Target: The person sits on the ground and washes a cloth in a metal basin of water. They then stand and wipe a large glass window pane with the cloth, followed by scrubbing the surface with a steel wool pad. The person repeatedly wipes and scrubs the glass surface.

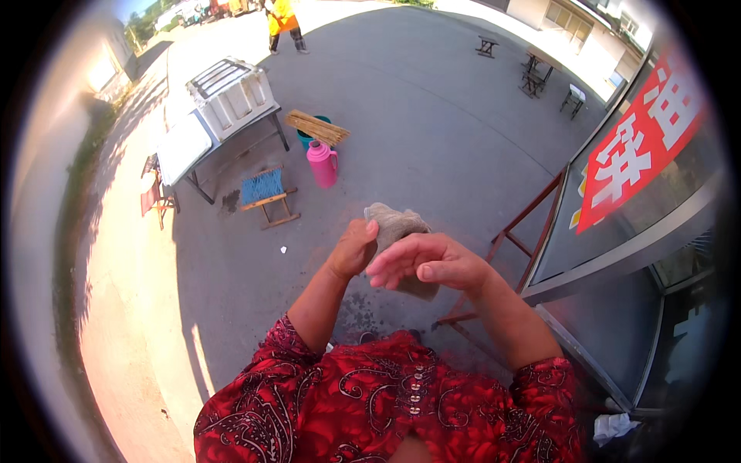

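A damp-looking greyish-brown cloth (395, 223) hangs in front of my chest, its lower end dropping behind my right hand. My left hand (354, 249) grips the cloth by its left edge, thumb up. Across the front of it is my right hand (431, 263), palm turned inward, with the fingers stretched out and the thumb apart. Nothing shows inside that hand; whether it touches the cloth cannot be made out.
A folding stool with blue webbing (262, 186), a pink thermos flask (322, 165) and a teal bucket (305, 139) with sticks across it stand ahead. Left is a table bearing a white foam box (234, 95). A glass door (602, 324) and brown metal frame (529, 231) border the right. Another person (283, 23) stands far off.
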The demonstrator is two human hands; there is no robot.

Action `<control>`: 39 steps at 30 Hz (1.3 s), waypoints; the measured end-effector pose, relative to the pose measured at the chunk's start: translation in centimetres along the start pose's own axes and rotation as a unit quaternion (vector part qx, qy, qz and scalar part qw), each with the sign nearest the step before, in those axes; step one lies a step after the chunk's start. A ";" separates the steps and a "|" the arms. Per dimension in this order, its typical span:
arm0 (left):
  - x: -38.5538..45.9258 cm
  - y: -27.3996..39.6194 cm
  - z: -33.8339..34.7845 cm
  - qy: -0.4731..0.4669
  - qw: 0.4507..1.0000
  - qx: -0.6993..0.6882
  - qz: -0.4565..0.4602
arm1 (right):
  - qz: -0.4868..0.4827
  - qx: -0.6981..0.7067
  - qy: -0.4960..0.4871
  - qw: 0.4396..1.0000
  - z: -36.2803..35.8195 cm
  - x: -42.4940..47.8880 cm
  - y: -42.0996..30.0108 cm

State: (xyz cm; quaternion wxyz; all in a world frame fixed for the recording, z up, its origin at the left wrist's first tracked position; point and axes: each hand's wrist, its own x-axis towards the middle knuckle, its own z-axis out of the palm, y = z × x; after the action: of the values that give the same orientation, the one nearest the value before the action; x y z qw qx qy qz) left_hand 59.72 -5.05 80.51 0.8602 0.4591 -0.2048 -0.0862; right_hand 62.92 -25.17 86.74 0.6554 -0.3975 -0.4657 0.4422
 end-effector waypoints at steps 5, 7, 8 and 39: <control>3.4 -3.1 4.0 0.015 0.985 -0.139 0.105 | -0.328 0.258 -0.079 0.905 3.4 7.4 -2.1; 4.6 -3.1 6.9 -0.026 0.984 -0.092 0.152 | -0.371 0.291 -0.024 0.882 3.6 8.3 -3.7; 5.0 -3.2 9.3 -0.054 0.981 -0.078 0.169 | -0.374 0.282 0.005 0.883 3.3 7.9 -5.5; -1.1 1.9 3.6 0.068 0.980 -0.180 0.047 | -0.076 0.124 0.306 0.941 1.6 -2.0 8.4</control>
State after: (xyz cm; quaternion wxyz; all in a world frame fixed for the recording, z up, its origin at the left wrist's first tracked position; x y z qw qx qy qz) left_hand 57.08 -6.28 83.52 0.9438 0.2914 -0.1480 -0.0492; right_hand 59.23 -24.46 78.82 0.8423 -0.3928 -0.2128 0.3018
